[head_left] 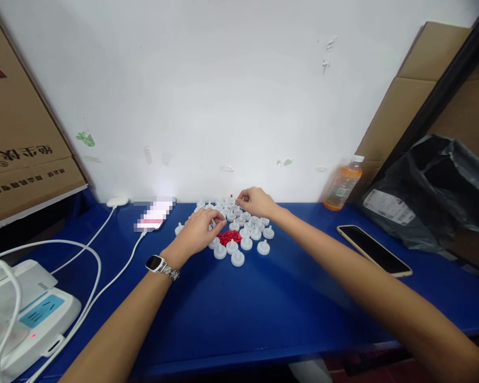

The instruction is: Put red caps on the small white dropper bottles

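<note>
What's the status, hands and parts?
Left hand over red bits. Right hand pinching at the white caps. Phone lies off right, apart.

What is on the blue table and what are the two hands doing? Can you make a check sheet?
Surface: blue table, bare in front.
Job's things: many small white caps standing in rows; a little heap of red bits among them.
Clutter: orange drink bottle, dark phone lying flat, black bag, another phone charging.
Hands: left hand rests on the caps beside the red bits, watch on the wrist; right hand pinches something small at the back rows.
Cables: white cables run from a power strip to the charging phone.
Surroundings: white wall, cardboard boxes at both sides.
</note>
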Tool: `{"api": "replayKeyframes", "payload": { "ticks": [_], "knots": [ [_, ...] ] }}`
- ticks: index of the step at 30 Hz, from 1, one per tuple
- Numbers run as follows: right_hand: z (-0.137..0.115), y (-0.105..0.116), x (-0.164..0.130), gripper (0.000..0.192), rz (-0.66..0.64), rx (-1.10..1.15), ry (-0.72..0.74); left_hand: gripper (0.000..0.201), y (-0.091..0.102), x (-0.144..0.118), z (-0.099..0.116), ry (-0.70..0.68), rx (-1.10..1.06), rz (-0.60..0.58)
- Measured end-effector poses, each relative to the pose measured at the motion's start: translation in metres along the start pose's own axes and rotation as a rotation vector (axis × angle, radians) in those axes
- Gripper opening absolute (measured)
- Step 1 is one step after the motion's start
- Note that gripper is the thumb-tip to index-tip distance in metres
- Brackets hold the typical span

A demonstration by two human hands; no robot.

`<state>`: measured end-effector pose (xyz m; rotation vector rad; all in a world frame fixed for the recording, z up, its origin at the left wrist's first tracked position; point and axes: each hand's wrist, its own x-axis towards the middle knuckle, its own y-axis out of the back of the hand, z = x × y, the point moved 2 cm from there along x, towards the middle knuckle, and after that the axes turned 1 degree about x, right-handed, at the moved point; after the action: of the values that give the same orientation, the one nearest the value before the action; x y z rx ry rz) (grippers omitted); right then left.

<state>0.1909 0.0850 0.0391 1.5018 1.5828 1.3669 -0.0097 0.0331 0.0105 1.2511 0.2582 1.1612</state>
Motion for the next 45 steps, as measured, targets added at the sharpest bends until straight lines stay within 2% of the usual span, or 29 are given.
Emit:
{"api": "replayKeyframes", "payload": {
  "ticks": [2, 7, 12, 16, 18, 20, 22, 25, 28, 32, 36, 41, 45],
  "knots": [
    [0.007, -0.008, 0.022, 0.031, -0.027, -0.097, -0.117, 0.026, -0.001, 0.0, -0.001, -0.006, -0.004, -0.001],
    [0.004, -0.033, 0.067, 0.035, -0.03, -0.156, -0.162, 0.025, -0.004, 0.0, -0.002, -0.017, 0.008, -0.016],
    [-0.006, -0.039, 0.077, 0.027, -0.009, -0.157, -0.177, 0.025, -0.004, -0.001, -0.003, -0.016, -0.001, -0.012],
    [-0.013, -0.023, 0.048, 0.025, 0.101, -0.094, -0.171, 0.03, -0.001, -0.003, 0.0, -0.008, 0.017, 0.106],
    [-0.017, -0.015, 0.021, 0.018, 0.202, 0.161, -0.117, 0.039, 0.001, -0.004, 0.005, -0.016, 0.006, 0.196],
    [-0.022, -0.015, -0.009, 0.011, 0.172, 0.513, -0.037, 0.046, 0.001, -0.003, 0.012, -0.03, -0.008, 0.239],
    [-0.025, -0.02, -0.035, 0.011, 0.111, 0.803, 0.014, 0.04, 0.0, -0.002, 0.018, -0.048, -0.011, 0.215],
    [-0.027, -0.026, -0.059, 0.02, 0.129, 0.935, 0.052, 0.028, -0.002, 0.0, 0.022, -0.085, -0.048, 0.138],
    [-0.028, -0.027, -0.068, 0.027, 0.138, 0.92, 0.108, 0.03, 0.001, -0.001, 0.022, -0.15, -0.077, 0.136],
    [-0.03, -0.026, -0.072, 0.041, -0.073, 0.971, 0.13, 0.031, 0.006, -0.005, 0.026, -0.258, -0.087, 0.146],
    [-0.03, -0.023, -0.073, 0.044, -0.033, 1.002, 0.117, 0.032, 0.013, -0.006, 0.03, -0.28, -0.084, 0.138],
    [-0.036, -0.024, -0.069, 0.048, -0.002, 1.168, 0.004, 0.031, 0.023, -0.005, 0.034, -0.381, 0.049, 0.143],
    [-0.047, -0.019, -0.073, 0.042, -0.084, 1.328, -0.166, 0.031, 0.027, -0.005, 0.033, -0.429, 0.134, 0.159]
  ]
}}
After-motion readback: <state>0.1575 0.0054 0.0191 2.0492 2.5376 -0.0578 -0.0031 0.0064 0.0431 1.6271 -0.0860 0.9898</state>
